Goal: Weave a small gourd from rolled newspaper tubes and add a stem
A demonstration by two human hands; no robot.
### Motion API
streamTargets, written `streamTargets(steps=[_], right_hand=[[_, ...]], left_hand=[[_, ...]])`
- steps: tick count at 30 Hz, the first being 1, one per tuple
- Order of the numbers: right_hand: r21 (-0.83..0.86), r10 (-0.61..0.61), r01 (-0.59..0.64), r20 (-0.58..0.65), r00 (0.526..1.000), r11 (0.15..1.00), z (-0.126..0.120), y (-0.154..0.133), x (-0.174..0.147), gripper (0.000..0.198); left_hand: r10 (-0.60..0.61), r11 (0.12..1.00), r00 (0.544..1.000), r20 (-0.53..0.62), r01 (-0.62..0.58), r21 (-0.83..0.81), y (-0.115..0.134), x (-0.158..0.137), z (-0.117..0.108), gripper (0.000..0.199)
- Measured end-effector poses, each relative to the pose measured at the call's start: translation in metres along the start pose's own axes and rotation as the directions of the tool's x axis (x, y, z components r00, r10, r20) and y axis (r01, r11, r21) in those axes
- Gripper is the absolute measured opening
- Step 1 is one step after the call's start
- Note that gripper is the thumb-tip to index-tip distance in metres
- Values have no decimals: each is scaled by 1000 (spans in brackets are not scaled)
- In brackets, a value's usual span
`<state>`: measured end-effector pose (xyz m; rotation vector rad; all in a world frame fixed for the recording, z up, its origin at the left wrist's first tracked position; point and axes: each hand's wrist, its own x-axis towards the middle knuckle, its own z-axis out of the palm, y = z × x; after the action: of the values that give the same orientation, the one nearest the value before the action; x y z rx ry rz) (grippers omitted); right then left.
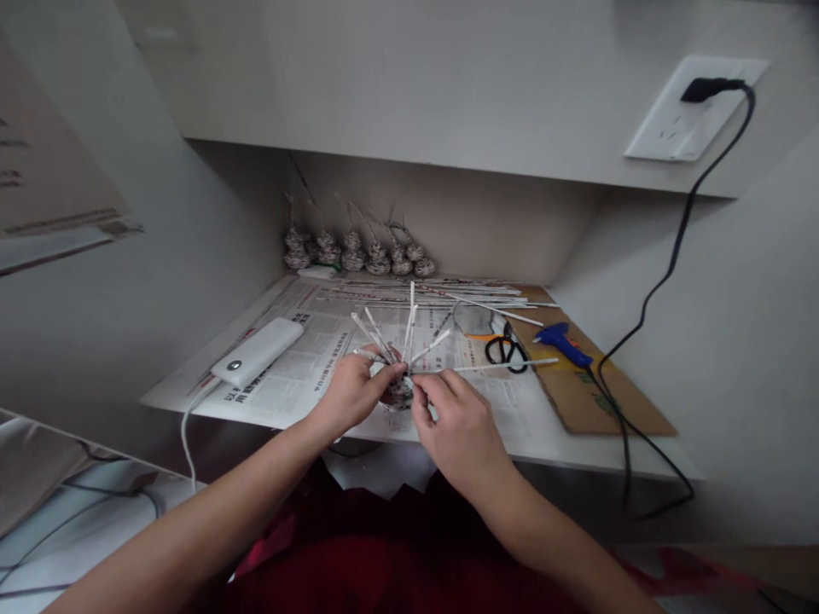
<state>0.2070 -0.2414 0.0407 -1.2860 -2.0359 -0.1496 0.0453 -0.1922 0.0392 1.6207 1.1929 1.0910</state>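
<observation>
A small round piece woven from rolled newspaper [397,396] sits between my hands near the desk's front edge. Several paper sticks [411,328] stand up and fan out from its top. My left hand [358,388] grips its left side, with the thumb at the base of the sticks. On the other side my right hand [457,422] pinches a paper strip close to the weave. One long paper strip [505,367] reaches out to the right above that hand. Parts of the woven piece are hidden behind my fingers.
Newspaper [320,362] covers the desk. A white power bank [259,350] with a cable lies left. Black-handled scissors [505,352] and a blue glue gun [563,343] on cardboard [614,405] lie right. Loose paper sticks [441,292] and several woven gourds [353,251] are behind. A black cord [682,230] hangs right.
</observation>
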Motion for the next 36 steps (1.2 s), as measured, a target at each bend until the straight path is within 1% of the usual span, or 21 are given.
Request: streamTargets(steps=[3, 4, 5, 7, 10, 12, 13, 15, 18, 21, 23, 25, 27, 29, 31, 34, 36], right_hand=[[-26, 24, -23, 72, 997, 999, -2, -4, 9, 16], [-13, 30, -29, 91, 995, 1000, -1, -5, 12, 16], [26, 32, -35, 104, 994, 999, -1, -5, 15, 15], [170, 46, -62, 99, 994, 983, 1, -2, 19, 13], [421, 92, -120, 85, 992, 899, 5, 5, 21, 19], [492, 96, -130, 93, 991, 861, 6, 9, 22, 21], [497, 82, -119, 95, 992, 860, 5, 10, 23, 21], [465, 32, -73, 94, 995, 883, 2, 11, 25, 20], [351, -41, -5, 121, 992, 937, -5, 9, 28, 17], [218, -56, 17, 173, 983, 976, -6, 7, 30, 15], [195, -62, 26, 183, 981, 981, -2, 8, 29, 14], [231, -58, 21, 154, 986, 973, 5, 10, 26, 13], [270, -14, -11, 89, 996, 963, 12, 14, 24, 10], [269, 18, -22, 16, 1000, 963, 17, 17, 22, 7], [228, -19, 22, -16, 1000, 973, 19, 19, 21, 9], [143, -120, 113, 47, 992, 983, 16, 18, 19, 18], [64, -127, 120, 116, 985, 991, 11, 15, 18, 22]], left_hand=[[14, 1000, 1000, 15, -14, 11, 1, 1, 0, 25], [24, 999, 1000, 19, -25, 21, 1, 1, 0, 24], [34, 999, 999, 23, -35, 31, 1, 1, -1, 23], [43, 998, 998, 34, -45, 45, 0, 2, -3, 23], [26, 999, 998, 53, -28, 44, -1, 2, -6, 23], [14, 999, 998, 53, -17, 39, -2, 2, -7, 24], [10, 999, 999, 54, -12, 34, -3, 2, -7, 24], [2, 1000, 998, 68, -3, 15, -3, 3, -7, 24], [5, 1000, 996, 88, -5, 7, -2, 4, -7, 24], [23, 999, 997, 73, -26, 43, -2, 4, -6, 25], [21, 998, 998, 56, -24, 60, -3, 5, -6, 26], [9, 998, 999, 51, -13, 61, -4, 5, -6, 28], [3, 999, 998, 64, -7, 53, -5, 5, -6, 29], [8, 999, 998, 67, -11, 47, -5, 6, -6, 30], [13, 998, 998, 57, -16, 55, -4, 6, -6, 30], [8, 998, 999, 49, -11, 59, -4, 6, -6, 30], [17, 999, 999, 42, -19, 43, -2, 6, -6, 29]])
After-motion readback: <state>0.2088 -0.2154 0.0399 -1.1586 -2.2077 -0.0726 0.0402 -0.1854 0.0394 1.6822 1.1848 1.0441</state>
